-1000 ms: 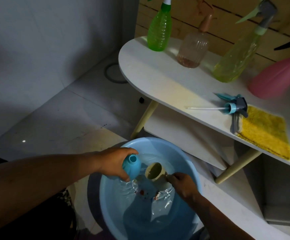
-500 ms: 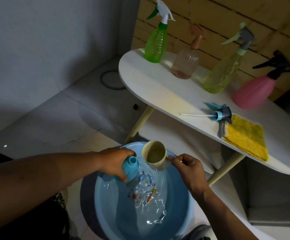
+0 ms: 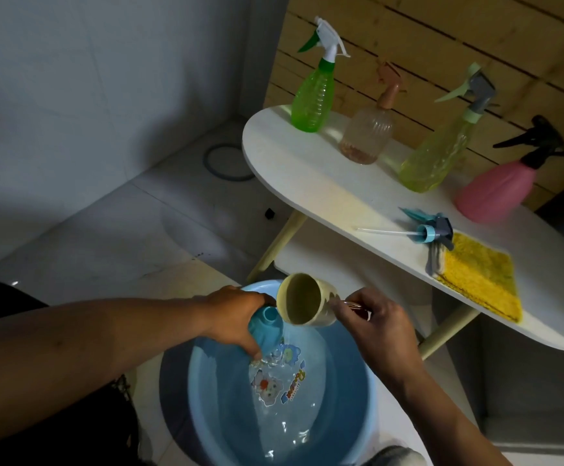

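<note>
My left hand (image 3: 237, 317) grips a small blue bottle (image 3: 267, 326) with its open neck up, held over a blue basin (image 3: 358, 398) of water on the floor. My right hand (image 3: 378, 321) holds a cream mug (image 3: 307, 304) by its handle, tipped toward the bottle's neck, with water running down by the bottle into the basin. A cartoon picture shows on the basin's bottom.
A white oval table (image 3: 324, 193) stands behind the basin. On it are a green spray bottle (image 3: 311, 99), a clear one (image 3: 368, 136), a yellow-green one (image 3: 435, 159), a pink one (image 3: 499, 190), a loose blue spray head (image 3: 432, 230) and a yellow cloth (image 3: 482, 277).
My right hand lifted the mug out of the basin's water and tipped it at the bottle's neck. My left hand raised the bottle slightly.
</note>
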### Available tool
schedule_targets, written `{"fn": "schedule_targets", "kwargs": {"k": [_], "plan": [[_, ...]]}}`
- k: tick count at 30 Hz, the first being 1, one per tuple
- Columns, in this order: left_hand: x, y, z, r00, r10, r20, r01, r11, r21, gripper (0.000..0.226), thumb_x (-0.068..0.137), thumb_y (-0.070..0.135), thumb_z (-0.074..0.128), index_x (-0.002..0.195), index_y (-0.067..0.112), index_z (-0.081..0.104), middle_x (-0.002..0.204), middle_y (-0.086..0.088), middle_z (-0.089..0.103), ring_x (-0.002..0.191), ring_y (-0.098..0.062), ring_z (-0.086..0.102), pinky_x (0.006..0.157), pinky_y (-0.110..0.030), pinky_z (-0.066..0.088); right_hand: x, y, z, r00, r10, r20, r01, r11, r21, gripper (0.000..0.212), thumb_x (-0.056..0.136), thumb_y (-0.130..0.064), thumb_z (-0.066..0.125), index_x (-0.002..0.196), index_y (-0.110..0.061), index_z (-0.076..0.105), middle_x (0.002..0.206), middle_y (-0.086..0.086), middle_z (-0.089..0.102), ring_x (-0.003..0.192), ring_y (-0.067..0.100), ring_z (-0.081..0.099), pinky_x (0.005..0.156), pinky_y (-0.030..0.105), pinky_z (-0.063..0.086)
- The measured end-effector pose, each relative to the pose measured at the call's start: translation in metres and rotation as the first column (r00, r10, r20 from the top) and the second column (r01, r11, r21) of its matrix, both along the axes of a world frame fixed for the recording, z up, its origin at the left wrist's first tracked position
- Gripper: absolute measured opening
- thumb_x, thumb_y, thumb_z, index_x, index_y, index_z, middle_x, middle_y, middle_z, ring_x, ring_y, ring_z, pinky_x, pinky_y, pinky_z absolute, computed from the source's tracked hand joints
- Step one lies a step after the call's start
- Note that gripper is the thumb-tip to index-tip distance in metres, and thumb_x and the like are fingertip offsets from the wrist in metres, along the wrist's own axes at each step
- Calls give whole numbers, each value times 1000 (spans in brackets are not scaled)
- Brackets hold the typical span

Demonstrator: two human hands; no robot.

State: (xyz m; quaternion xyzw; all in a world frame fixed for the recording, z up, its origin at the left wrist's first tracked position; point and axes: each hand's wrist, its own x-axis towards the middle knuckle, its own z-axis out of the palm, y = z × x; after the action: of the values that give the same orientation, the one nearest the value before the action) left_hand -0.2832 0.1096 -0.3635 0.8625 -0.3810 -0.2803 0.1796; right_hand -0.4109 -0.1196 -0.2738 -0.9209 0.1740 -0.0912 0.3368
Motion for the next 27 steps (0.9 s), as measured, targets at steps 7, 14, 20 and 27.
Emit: {"fn": "schedule_targets", "kwargs": {"k": [7,14,20,27], "plan": [[0,-1,1,1000,-4,-11,4,1000,-18,93,61,66,87,141,40,46,136,15,61,116,-12,60,95,-30,53,0,9,7,998,55,15,-53,990,-129,27,84,-53,71,75,-28,65,73,-12,64,70,9,61,62,41,55],[2,-1,0,1000,-7,-12,7,1000,-26,92,63,64,88,141,37,47,137,12,61,116,-13,61,95,-30,54,0,13,10,992,111,54,-96,969,-227,26,86,-54,69,80,-29,67,75,-13,61,69,6,59,61,40,54],[1,-4,0,1000,-16,-8,15,1000,-20,92,65,64,87,142,34,48,136,10,62,116,-14,61,95,-30,54,0,15,10,989,139,57,-118,956,-270,29,85,-58,63,81,-30,68,76,-14,60,70,6,58,60,39,53],[0,-4,2,1000,-10,-10,10,1000,-13,88,68,61,87,141,29,50,134,7,62,113,-15,61,90,-27,51,2,16,10,986,147,75,-116,943,-313,30,86,-58,64,81,-28,68,75,-13,60,68,9,58,57,37,52]]}}
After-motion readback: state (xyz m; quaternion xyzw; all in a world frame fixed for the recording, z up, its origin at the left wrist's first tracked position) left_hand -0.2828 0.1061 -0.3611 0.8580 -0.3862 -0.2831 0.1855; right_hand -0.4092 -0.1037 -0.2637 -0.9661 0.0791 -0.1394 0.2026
